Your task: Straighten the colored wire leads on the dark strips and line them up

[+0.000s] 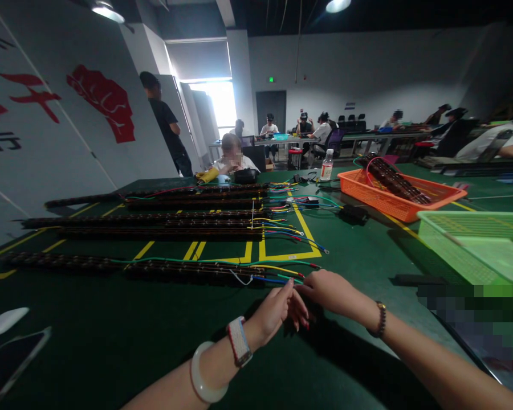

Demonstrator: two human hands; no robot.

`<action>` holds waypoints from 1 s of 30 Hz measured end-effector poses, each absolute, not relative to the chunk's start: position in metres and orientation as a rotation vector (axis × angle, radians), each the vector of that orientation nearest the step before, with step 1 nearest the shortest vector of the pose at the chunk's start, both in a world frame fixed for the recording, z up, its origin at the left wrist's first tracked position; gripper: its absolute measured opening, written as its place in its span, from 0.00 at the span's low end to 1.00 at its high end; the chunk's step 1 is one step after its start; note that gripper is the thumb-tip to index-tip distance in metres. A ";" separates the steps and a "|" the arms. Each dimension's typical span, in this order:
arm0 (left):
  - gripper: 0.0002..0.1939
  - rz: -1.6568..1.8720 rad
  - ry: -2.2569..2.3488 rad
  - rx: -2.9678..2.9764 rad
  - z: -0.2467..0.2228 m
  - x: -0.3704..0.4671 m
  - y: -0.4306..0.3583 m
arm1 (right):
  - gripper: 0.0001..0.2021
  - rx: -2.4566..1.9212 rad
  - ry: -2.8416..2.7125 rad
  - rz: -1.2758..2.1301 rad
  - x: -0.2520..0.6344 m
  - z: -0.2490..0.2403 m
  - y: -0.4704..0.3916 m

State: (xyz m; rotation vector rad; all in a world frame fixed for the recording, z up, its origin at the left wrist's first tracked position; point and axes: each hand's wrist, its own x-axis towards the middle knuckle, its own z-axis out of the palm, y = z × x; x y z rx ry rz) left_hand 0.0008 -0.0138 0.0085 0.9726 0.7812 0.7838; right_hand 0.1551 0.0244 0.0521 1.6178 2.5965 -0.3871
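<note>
The nearest wire harness (188,267), a long dark bundle in black wrap, lies across the table. Green, yellow and blue wires come out of its right end. The blue wire (273,279) runs to the fingertips of my left hand (277,310), which look closed on its end. My right hand (331,291) is right beside it, thumb and fingers pinched together at the same wire ends. Whatever lies between those fingertips is hidden. A white cable tie (244,279) loops round the harness near the wires.
More harnesses (162,233) lie parallel behind, over yellow tape lines (290,257). An orange basket (367,196) holds another dark bundle, with a green basket (448,242) nearer on the right. A bottle (326,165) stands at the back. A person (235,159) sits across the table.
</note>
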 end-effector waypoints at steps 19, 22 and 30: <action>0.31 0.781 0.757 1.013 0.007 0.001 -0.011 | 0.19 1.918 2.940 -0.380 0.167 0.044 0.047; 0.31 0.776 0.775 1.002 0.009 0.001 -0.012 | 0.15 1.797 3.158 -0.426 0.173 0.022 0.061; 0.31 0.780 0.783 0.993 0.010 0.002 -0.013 | 0.16 1.581 3.152 -0.655 0.170 -0.002 0.067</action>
